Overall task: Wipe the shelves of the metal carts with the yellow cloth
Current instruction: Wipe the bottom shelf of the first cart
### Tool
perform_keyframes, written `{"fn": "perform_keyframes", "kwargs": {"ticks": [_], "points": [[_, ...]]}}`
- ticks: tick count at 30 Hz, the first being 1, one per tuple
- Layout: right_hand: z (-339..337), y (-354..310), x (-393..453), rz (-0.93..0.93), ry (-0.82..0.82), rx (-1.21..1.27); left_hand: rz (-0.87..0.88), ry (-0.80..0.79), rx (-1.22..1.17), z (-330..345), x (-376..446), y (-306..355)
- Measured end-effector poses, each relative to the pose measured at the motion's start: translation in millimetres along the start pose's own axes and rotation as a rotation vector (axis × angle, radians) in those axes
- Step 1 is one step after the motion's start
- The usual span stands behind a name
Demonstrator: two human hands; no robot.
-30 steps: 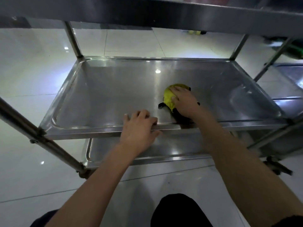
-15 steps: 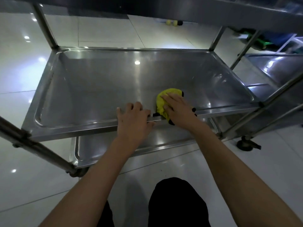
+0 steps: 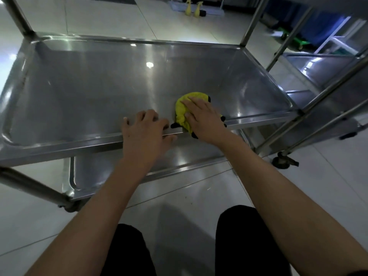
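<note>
Yellow cloth (image 3: 184, 112), black trim; silver cart shelf (image 3: 95, 92).

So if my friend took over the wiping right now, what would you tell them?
Left hand: fingers curled over the front rim of the middle shelf, steadying the cart.
Right hand: fingers flat, pressing the yellow cloth on that shelf, near the front edge, right of the middle.
Done: cannot tell how much of this shelf is already wiped.
Left: probably the rest of this shelf, the lower shelf, and the second cart on the right.
</note>
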State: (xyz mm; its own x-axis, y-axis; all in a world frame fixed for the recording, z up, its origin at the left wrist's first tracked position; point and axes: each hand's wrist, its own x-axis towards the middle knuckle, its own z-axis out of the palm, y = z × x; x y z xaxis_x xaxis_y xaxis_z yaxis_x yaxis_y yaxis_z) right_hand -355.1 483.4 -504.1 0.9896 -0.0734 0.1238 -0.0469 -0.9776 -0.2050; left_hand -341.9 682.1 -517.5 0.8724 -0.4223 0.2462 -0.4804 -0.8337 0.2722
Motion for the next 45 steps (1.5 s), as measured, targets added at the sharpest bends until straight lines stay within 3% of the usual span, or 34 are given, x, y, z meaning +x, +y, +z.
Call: {"fn": "perform_keyframes", "kwargs": {"ticks": [4, 10, 17, 22, 27, 35, 41, 45], "points": [[3, 7, 6, -0.017, 0.007, 0.060, -0.043, -0.016, -0.064, -4, 6, -1], [1, 34, 10, -0.113, -0.023, 0.112, -0.269, -0.024, -0.018, -4, 24, 36], [-17, 124, 14, -0.185, -0.041, 0.152, -0.454, -0.129, 0.144, -3, 37, 86], [-29, 185, 16, -0.229, -0.063, 0.162, -0.341, -0.034, 0.027, 27, 51, 170], [-40, 243, 15, -0.202, -0.037, 0.176, -0.344, -0.055, 0.045, 50, 75, 222], [-61, 344, 13, 0.038, -0.016, 0.037, -0.391, -0.024, 0.068, 63, 81, 239], [-61, 350, 16, 0.121, 0.010, 0.026, -0.318, 0.056, 0.103, 64, 85, 238], [-61, 347, 15, 0.128, 0.008, -0.006, -0.242, 0.001, 0.097, 58, 84, 224]]}}
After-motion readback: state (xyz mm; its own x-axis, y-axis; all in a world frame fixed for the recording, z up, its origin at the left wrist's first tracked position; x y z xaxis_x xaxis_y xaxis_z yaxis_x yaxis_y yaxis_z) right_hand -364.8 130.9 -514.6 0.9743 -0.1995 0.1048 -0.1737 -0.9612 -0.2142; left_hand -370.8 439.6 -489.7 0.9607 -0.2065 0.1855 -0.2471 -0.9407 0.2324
